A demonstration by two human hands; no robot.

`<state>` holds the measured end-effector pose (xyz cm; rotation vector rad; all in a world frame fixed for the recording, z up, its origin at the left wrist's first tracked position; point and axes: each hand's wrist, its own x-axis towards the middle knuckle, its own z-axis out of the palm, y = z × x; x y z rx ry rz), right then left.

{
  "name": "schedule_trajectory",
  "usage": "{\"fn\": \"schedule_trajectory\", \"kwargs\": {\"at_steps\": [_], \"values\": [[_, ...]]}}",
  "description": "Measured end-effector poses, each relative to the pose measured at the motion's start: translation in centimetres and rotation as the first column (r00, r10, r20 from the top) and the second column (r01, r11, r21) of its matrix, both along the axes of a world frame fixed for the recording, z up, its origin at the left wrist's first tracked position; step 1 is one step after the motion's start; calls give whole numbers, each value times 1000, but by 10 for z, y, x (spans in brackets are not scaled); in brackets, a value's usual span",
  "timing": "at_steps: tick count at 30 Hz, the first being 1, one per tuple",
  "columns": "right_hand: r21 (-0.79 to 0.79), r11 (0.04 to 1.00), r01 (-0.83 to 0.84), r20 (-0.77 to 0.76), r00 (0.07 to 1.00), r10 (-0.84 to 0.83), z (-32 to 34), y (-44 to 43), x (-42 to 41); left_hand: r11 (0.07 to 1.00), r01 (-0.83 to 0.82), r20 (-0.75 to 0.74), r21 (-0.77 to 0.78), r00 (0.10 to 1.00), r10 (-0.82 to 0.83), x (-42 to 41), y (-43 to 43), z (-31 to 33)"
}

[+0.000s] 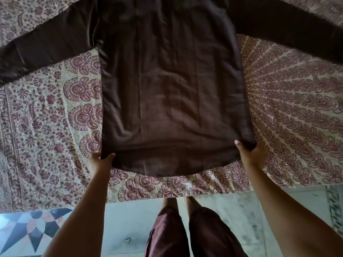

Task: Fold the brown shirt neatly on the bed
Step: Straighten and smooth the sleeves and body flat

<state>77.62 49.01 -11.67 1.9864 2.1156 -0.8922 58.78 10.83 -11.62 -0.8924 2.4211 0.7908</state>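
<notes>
Bed (297,112) with patterned cover fills most of the view; patterned floor (33,229) and the person's legs below its near edge. Brown shirt (170,86) lies spread flat on the bed, body running away from the person, both sleeves out to the sides, hem at the near edge. Some wrinkles across the lower body. Left hand (101,161) pinches the near left hem corner, thumb on top, fingers under the cloth. Right hand (249,154) grips the near right hem corner the same way. Hands well apart, the width of the hem.

Step looks like pulling the hem taut to flatten before folding. To do it well: tug both corners evenly toward the near edge, keep the hem straight and side seams parallel, smooth the lower wrinkles, don't drag the shirt off the bed. Sleeves should stay flat for folding in later.
</notes>
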Motion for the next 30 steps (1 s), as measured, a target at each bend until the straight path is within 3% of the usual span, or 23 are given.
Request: {"fn": "schedule_trajectory", "kwargs": {"at_steps": [3, 7, 12, 18, 20, 22, 26, 30], "values": [[-106, 994, -15, -125, 992, 1, -2, -3, 9, 999, 19, 103, 31, 994, -22, 5, -17, -25], [-254, 959, 124, -219, 958, -182, -11, 1, 20, 999, 45, 97, -9, 994, -43, 10, -1, 2], [-143, 987, 80, -101, 990, -95, -20, -3, 21, 999, 11, 73, -37, 997, -8, 13, -7, -7], [-34, 986, 162, 0, 987, -162, 8, -12, 0, 988, 39, 65, -150, 997, -30, 9, 12, 16], [5, 986, 164, 32, 986, -164, 18, -15, -10, 965, 140, -25, -221, 989, -149, 5, 25, 23], [23, 989, 145, 35, 989, -146, 32, -16, -27, 937, 304, -126, -174, 936, -327, -3, 44, 34], [13, 995, 103, -185, 978, -98, 67, -11, -71, 828, 555, -224, -76, 800, -557, -26, 96, 68], [-78, 987, 139, -382, 911, -158, 116, 1, -112, 714, 700, -269, -4, 687, -675, -54, 149, 103]]}}
